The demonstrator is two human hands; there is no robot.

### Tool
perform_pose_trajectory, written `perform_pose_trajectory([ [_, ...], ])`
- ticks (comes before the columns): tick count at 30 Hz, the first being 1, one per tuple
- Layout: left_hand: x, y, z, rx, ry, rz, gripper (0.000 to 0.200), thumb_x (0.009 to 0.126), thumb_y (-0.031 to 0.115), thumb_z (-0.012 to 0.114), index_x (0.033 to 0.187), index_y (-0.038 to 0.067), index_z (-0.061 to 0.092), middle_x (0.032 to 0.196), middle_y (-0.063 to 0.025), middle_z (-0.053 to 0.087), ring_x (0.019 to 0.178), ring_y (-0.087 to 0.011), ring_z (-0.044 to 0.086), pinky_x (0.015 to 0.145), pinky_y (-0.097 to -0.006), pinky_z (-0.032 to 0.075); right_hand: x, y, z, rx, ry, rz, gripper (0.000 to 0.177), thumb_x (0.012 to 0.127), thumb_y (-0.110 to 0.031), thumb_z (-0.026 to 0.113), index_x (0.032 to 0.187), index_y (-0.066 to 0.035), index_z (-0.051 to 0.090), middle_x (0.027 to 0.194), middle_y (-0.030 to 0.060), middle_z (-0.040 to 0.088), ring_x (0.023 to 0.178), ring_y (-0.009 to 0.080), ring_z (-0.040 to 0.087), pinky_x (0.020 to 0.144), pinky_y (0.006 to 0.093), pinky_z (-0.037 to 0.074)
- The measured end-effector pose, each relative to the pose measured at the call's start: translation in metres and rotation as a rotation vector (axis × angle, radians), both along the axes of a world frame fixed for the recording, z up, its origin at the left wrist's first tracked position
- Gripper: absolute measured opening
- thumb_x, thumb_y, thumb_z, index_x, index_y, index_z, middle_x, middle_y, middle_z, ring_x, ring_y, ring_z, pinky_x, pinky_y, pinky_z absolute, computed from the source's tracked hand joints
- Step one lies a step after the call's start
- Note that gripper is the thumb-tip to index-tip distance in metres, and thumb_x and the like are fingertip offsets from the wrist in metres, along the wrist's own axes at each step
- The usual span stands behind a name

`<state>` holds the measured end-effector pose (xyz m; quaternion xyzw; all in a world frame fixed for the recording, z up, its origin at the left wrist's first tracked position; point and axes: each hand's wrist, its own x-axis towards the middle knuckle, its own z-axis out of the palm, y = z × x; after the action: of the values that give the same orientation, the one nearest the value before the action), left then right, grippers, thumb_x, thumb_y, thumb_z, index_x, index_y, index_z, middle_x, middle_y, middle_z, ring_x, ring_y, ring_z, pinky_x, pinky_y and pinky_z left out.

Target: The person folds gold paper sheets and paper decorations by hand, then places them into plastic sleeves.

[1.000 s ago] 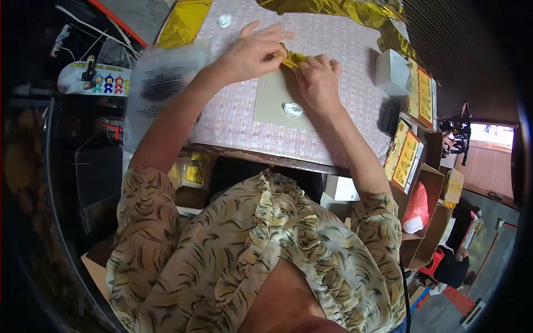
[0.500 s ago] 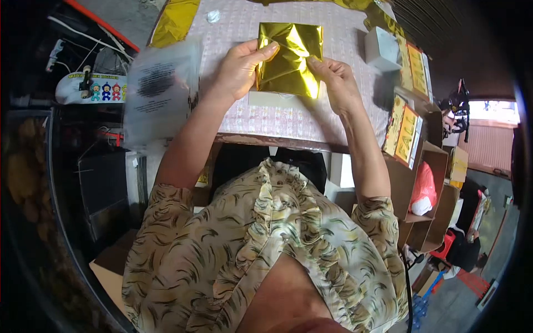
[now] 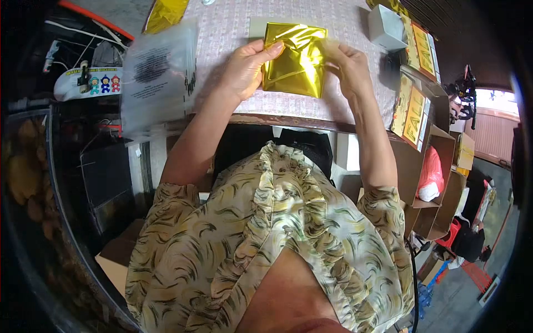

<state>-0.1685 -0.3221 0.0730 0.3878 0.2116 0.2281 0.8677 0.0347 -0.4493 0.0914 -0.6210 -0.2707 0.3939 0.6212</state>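
Observation:
A shiny gold foil packet (image 3: 294,61), flat and roughly square, is held up over the table. My left hand (image 3: 247,69) grips its left edge, thumb lying on top of the foil. At the opposite edge is my right hand (image 3: 351,66), its fingers curled and blurred by motion right at the foil's upper right side. Behind the packet, a pale flat card (image 3: 257,26) pokes out at the upper left, mostly hidden.
Clear printed plastic bags (image 3: 158,77) lie at the table's left edge. On the right stand a white box (image 3: 385,28) and boxes labelled FALL (image 3: 415,114). Gold foil (image 3: 166,14) lies at the far left corner. Cardboard boxes (image 3: 441,208) stand right of the table.
My right hand has shifted from holding the foil's face to its upper right edge, now blurred. The left hand keeps its grip. The view has tilted, so the table appears higher.

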Motion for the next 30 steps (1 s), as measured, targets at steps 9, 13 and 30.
perform_pose_trajectory([
  [9, 0.003, 0.006, 0.015, 0.082, -0.023, 0.064, 0.038, 0.102, 0.023, 0.067, 0.128, -0.004, 0.062, 0.120, -0.0103, 0.069, 0.107, -0.0185, 0.067, 0.101, -0.0346, 0.053, 0.004, -0.023, -0.011, -0.069, 0.017, 0.126, 0.014, 0.093, -0.014, 0.077, 0.100, -0.002, 0.079, 0.088, 0.0054, 0.077, 0.077, 0.0112, 0.069, 0.073, 0.0268, 0.054],
  [13, 0.012, 0.018, 0.009, 0.095, 0.066, 0.156, 0.043, 0.100, 0.026, 0.069, 0.128, -0.005, 0.062, 0.112, -0.0116, 0.071, 0.099, -0.0180, 0.068, 0.089, -0.0339, 0.056, 0.002, -0.024, -0.014, -0.089, -0.005, 0.112, 0.013, 0.092, -0.011, 0.077, 0.099, -0.001, 0.079, 0.088, 0.0049, 0.076, 0.076, 0.0105, 0.068, 0.072, 0.0255, 0.053],
  [30, 0.032, 0.005, -0.004, 0.125, 0.189, 0.235, 0.038, 0.101, 0.034, 0.064, 0.113, -0.002, 0.070, 0.101, -0.0135, 0.073, 0.079, -0.0224, 0.072, 0.069, -0.0323, 0.058, 0.011, -0.048, -0.027, -0.097, 0.105, 0.062, 0.016, 0.093, -0.010, 0.075, 0.102, 0.003, 0.076, 0.093, 0.0075, 0.076, 0.081, 0.0138, 0.069, 0.076, 0.0254, 0.053],
])
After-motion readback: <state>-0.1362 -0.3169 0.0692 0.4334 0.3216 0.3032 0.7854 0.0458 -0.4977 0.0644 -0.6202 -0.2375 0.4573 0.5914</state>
